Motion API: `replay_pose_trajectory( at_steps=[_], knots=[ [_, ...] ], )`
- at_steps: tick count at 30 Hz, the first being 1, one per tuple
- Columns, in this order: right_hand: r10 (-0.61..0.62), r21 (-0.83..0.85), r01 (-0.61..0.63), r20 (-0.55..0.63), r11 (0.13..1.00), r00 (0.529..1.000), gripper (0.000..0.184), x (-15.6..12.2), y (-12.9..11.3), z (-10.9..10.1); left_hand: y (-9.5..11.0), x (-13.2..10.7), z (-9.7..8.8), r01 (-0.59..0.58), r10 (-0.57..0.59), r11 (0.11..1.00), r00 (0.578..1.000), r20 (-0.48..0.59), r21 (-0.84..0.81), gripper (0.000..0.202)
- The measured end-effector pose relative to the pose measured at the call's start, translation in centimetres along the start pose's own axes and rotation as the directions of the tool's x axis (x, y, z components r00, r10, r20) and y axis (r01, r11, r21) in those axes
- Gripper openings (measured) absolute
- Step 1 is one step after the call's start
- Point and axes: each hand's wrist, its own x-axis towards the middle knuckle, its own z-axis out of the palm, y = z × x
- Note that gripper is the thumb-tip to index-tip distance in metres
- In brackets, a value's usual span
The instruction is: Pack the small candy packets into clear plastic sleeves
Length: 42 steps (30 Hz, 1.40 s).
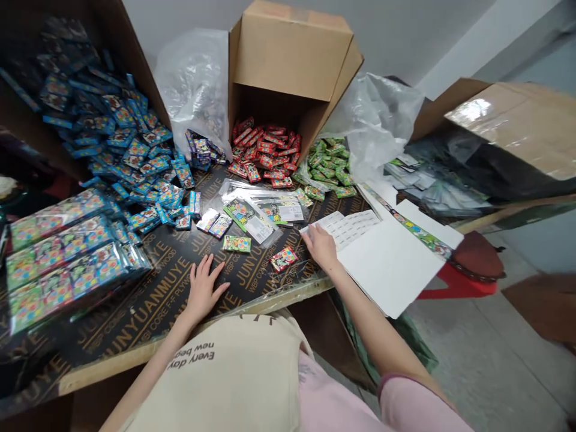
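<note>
My left hand [203, 287] lies flat on the dark plywood table [148, 300], fingers spread, holding nothing. A small green packet [237, 243] sits just beyond its fingertips. My right hand [318, 245] rests with fingers stretched out on the edge of a printed white sheet [348, 227], next to a small red packet [284, 259]. Clear sleeves with printed cards [258, 216] lie between the two hands, farther back.
Blue packets [121, 144] spill from a box at the left. Red packets [265, 153] spill from a tipped cardboard box [288, 54], green packets [330, 162] beside them. Wrapped bundles [58, 252] lie at the near left. White boards [396, 264] overhang the table's right edge above a red stool [472, 264].
</note>
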Motion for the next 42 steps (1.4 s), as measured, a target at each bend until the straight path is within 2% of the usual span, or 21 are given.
replay_pose_trajectory(
  at_steps=[2,4,8,10,12,15,17,19,20,22,24,25,27,28,29,30,32,33,35,38,42],
  knots=[
    [-0.11,0.113,0.118,-0.079,0.987,0.991,0.045,0.6,-2.2,-0.2,0.4,0.9,-0.6,-0.007,0.007,0.999,1.0,0.016,-0.044,0.045],
    [-0.185,0.211,0.205,-0.111,0.956,0.976,0.053,1.3,-5.0,-0.2,1.2,2.3,-1.1,-0.081,0.084,0.995,0.996,0.038,-0.06,0.047],
    [-0.109,0.329,0.114,-0.035,0.937,0.993,0.083,3.3,-9.6,0.4,2.7,5.2,-1.4,-0.285,0.283,0.958,0.953,0.112,0.01,0.057],
    [-0.022,0.479,0.021,-0.003,0.877,1.0,0.074,4.6,-10.4,0.9,2.8,6.4,-1.2,-0.29,0.281,0.956,0.95,0.138,0.045,0.061],
    [0.051,0.605,-0.041,0.001,0.795,0.999,0.047,5.7,-10.2,1.1,2.5,7.2,-1.1,-0.259,0.25,0.965,0.956,0.154,0.035,0.062],
    [0.108,0.674,-0.034,-0.068,0.738,0.992,0.015,6.4,-8.9,0.6,2.0,7.6,-1.4,-0.177,0.189,0.98,0.969,0.16,-0.087,0.063],
    [0.151,0.713,-0.014,-0.13,0.701,0.98,0.014,6.2,-8.2,-0.4,2.0,7.4,-1.9,-0.096,0.128,0.967,0.984,0.127,-0.236,0.064],
    [0.197,0.753,0.006,-0.18,0.658,0.964,0.019,5.4,-8.1,-1.7,2.3,6.9,-2.6,-0.011,0.039,0.896,0.998,0.053,-0.444,0.064],
    [0.217,0.802,0.013,-0.178,0.598,0.96,0.021,4.6,-8.6,-2.3,2.6,6.7,-3.0,0.026,-0.022,0.824,1.0,0.014,-0.566,0.065],
    [0.202,0.931,-0.007,-0.072,0.364,0.977,0.026,2.4,-10.2,-3.2,3.1,6.3,-3.9,0.068,-0.155,0.57,0.988,-0.026,-0.819,0.07],
    [0.052,0.987,-0.148,0.144,0.065,0.988,0.033,-0.6,-12.8,-3.6,3.6,6.0,-4.9,0.065,-0.233,0.179,0.972,0.022,-0.982,0.076],
    [-0.065,0.966,-0.257,0.255,-0.017,0.965,0.037,-2.3,-14.2,-3.5,3.8,5.9,-5.4,0.076,-0.224,-0.032,0.971,0.082,-0.997,0.078],
    [-0.281,0.898,-0.439,0.417,-0.018,0.864,0.04,-5.3,-16.8,-3.1,3.8,5.5,-6.3,0.156,-0.114,-0.372,0.971,0.212,-0.915,0.083],
    [-0.348,0.885,-0.465,0.443,0.024,0.826,0.041,-6.4,-17.8,-2.9,3.7,5.1,-6.7,0.202,-0.052,-0.476,0.965,0.257,-0.856,0.085],
    [-0.366,0.899,-0.431,0.426,0.071,0.828,0.041,-7.1,-18.6,-2.8,3.6,4.7,-7.0,0.234,-0.009,-0.541,0.959,0.284,-0.808,0.085],
    [-0.335,0.933,-0.338,0.359,0.122,0.871,0.041,-7.4,-19.1,-2.8,3.4,4.2,-7.2,0.244,0.006,-0.573,0.956,0.294,-0.782,0.083],
    [-0.192,0.969,-0.043,0.092,0.244,0.977,0.044,-6.9,-19.4,-3.3,3.1,3.2,-7.4,0.198,-0.064,-0.56,0.958,0.28,-0.804,0.073],
    [-0.138,0.947,0.103,-0.064,0.303,0.988,0.048,-6.3,-19.4,-3.8,3.0,2.6,-7.3,0.178,-0.109,-0.515,0.957,0.27,-0.839,0.067],
    [-0.148,0.878,0.312,-0.276,0.363,0.95,0.049,-5.1,-19.1,-5.1,3.0,1.7,-7.0,0.188,-0.134,-0.372,0.958,0.253,-0.909,0.056],
    [-0.343,0.847,0.431,-0.322,0.312,0.882,0.046,-3.9,-19.1,-6.9,3.1,0.9,-6.6,0.237,-0.081,-0.194,0.963,0.256,-0.952,0.051],
    [-0.472,0.811,0.497,-0.324,0.308,0.82,0.04,-3.3,-19.5,-8.5,3.1,0.5,-6.6,0.234,-0.059,-0.179,0.967,0.248,-0.956,0.059]
  ],
)
